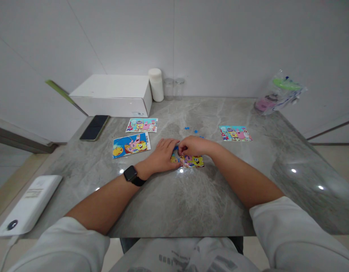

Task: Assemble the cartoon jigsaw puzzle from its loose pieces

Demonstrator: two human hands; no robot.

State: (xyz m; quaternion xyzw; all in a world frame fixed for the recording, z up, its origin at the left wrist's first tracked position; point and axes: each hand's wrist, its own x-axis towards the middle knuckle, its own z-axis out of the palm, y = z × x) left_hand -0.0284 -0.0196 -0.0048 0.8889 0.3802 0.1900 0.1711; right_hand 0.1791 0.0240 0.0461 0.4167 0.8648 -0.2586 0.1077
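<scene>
A small cartoon jigsaw puzzle (197, 161), mostly yellow and pink where it shows, lies on the grey table under both my hands. My left hand (164, 155), with a black watch on the wrist, rests at its left side, fingers stretched out and thumb along the lower edge. Over the puzzle's upper left part, my right hand (193, 146) has thumb and fingertips pinched together; whatever is between them is hidden. Just beyond the right hand are loose blue puzzle pieces (195, 131), partly covered by it.
Left of my hands lie a blue cartoon card (132, 145) and a lighter card (142, 125); another card (235, 133) is to the right. Around them are a phone (94, 127), white box (112, 94), white bottle (156, 85), glass jars (179, 89), bagged cup (272, 99) and white device (31, 204).
</scene>
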